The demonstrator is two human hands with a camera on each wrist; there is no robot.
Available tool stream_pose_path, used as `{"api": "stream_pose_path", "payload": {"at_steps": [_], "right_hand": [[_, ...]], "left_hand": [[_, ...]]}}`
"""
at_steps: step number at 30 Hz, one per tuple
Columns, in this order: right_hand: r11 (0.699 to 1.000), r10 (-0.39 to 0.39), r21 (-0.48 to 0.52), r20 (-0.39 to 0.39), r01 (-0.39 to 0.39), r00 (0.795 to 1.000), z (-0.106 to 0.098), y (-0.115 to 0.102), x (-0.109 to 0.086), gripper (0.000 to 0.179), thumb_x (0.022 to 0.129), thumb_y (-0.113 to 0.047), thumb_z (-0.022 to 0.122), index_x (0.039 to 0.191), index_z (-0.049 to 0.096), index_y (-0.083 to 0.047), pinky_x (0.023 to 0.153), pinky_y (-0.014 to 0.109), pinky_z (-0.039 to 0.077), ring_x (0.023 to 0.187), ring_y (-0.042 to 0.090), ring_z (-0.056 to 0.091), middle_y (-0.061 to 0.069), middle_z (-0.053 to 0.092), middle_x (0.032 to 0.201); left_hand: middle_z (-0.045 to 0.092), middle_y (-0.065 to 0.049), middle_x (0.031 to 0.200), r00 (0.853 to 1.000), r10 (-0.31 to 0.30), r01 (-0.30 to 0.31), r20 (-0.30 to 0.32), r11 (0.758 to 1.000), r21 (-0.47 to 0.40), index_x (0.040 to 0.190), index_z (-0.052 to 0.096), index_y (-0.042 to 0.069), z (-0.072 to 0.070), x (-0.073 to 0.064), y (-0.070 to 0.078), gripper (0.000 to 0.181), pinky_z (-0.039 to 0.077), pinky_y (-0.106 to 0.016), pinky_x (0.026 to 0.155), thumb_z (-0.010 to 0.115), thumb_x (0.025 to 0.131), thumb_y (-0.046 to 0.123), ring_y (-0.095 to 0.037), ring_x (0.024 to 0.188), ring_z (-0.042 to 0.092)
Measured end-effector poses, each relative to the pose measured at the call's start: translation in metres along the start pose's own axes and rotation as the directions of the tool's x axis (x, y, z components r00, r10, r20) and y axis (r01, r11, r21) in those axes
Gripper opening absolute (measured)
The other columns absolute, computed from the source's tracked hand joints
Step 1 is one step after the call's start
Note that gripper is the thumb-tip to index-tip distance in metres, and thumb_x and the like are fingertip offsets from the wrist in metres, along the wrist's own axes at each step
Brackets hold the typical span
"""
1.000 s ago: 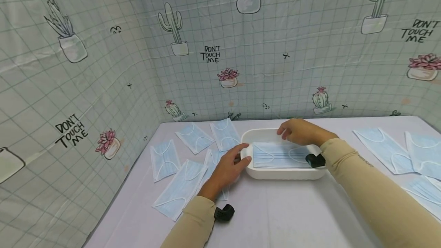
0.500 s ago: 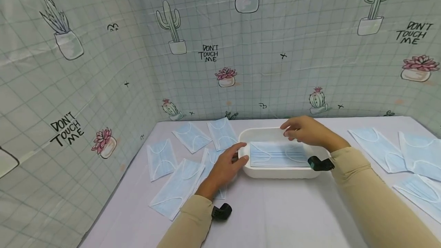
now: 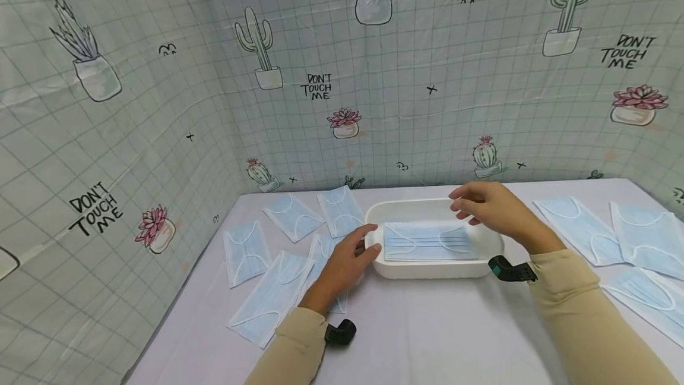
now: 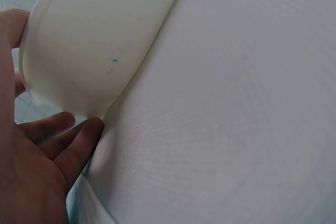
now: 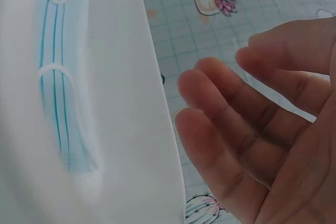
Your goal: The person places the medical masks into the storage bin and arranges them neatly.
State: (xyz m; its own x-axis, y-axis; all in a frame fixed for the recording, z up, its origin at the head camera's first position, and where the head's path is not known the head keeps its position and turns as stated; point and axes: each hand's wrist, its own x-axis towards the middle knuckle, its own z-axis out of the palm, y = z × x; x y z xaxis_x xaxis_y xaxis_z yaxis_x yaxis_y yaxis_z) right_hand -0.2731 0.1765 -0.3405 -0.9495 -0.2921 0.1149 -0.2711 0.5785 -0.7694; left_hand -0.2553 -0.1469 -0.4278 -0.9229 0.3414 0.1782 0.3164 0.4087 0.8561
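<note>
A white oval-cornered plastic tub [image 3: 433,271] stands on the table with a pale blue face mask [image 3: 427,242] lying flat inside, its pleats and white ear loops facing up. My left hand [image 3: 342,266] grips the tub's left end. In the left wrist view the thumb is at the rim and the fingers [image 4: 79,148] lie against the outer wall [image 4: 89,45]. Over the tub's back right rim hovers my right hand [image 3: 494,212], fingers loosely bent. The right wrist view shows those fingers [image 5: 194,135] apart and holding nothing, beside the tub's wall.
Several blue masks [image 3: 272,296] are spread left of the tub, some overlapping and partly behind the left forearm. More masks [image 3: 646,239] lie at the right. A curtain [image 3: 406,76] printed with cacti hangs behind the white table [image 3: 427,337].
My right hand has moved right and slightly away from the tub's middle, its fingers loosening. My left hand stays at the tub's left end. The head view has shifted a little.
</note>
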Motion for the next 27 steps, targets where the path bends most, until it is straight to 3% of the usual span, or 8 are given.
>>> {"api": "stream_pose_path", "payload": {"at_steps": [12, 27], "right_hand": [[0.992, 0.002, 0.129, -0.005, -0.001, 1.0, -0.009, 0.012, -0.018, 0.036, 0.104, -0.022, 0.056, 0.13, 0.058, 0.003, 0.079, 0.035, 0.058, 0.099, 0.023, 0.07, 0.021, 0.068, 0.116], [0.998, 0.057, 0.024, -0.088, -0.055, 0.995, -0.038, 0.054, -0.064, 0.036, 0.105, -0.023, 0.055, 0.13, 0.057, 0.002, 0.074, 0.032, 0.058, 0.092, 0.011, 0.069, 0.017, 0.069, 0.113]], "left_hand": [[0.049, -0.009, 0.148, 1.0, -0.006, 0.006, -0.008, 1.0, 0.004, 0.149, 0.048, 0.023, 0.0, -0.001, 0.0, 0.05, 0.048, -0.048, 0.1, 0.056, 0.102, 0.037, -0.03, 0.127, 0.055], [0.051, -0.01, 0.146, 1.0, 0.01, -0.01, -0.01, 1.0, 0.009, 0.148, 0.049, 0.021, 0.001, -0.001, 0.0, 0.05, 0.048, -0.047, 0.099, 0.056, 0.102, 0.037, -0.028, 0.125, 0.057]]}}
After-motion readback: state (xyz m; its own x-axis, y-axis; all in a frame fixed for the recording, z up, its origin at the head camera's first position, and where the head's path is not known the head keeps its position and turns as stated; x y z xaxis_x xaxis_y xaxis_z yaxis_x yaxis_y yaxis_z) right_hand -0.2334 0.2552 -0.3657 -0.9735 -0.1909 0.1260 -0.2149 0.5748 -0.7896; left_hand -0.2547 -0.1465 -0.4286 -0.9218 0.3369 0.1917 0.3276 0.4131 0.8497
